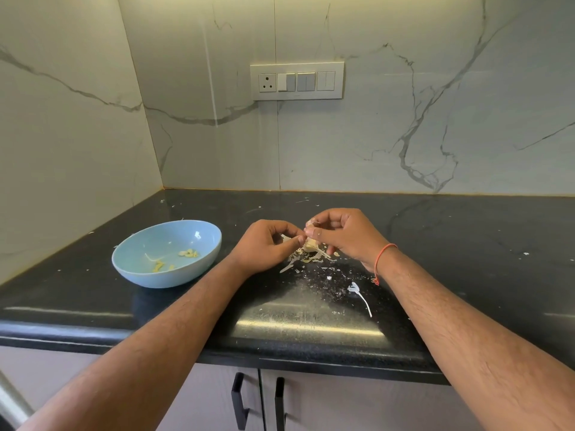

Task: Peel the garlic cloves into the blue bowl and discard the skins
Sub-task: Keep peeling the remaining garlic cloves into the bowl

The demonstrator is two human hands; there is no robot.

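Between both hands, garlic clove seemingly upright.

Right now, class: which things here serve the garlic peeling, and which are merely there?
Belonging to the job:
blue bowl with peeled pieces
garlic between both hands
left hand
right hand
loose skins

Just there:
switch panel
cupboard handles

Bowl left on counter, hands to its right (above skins), switch panel behind
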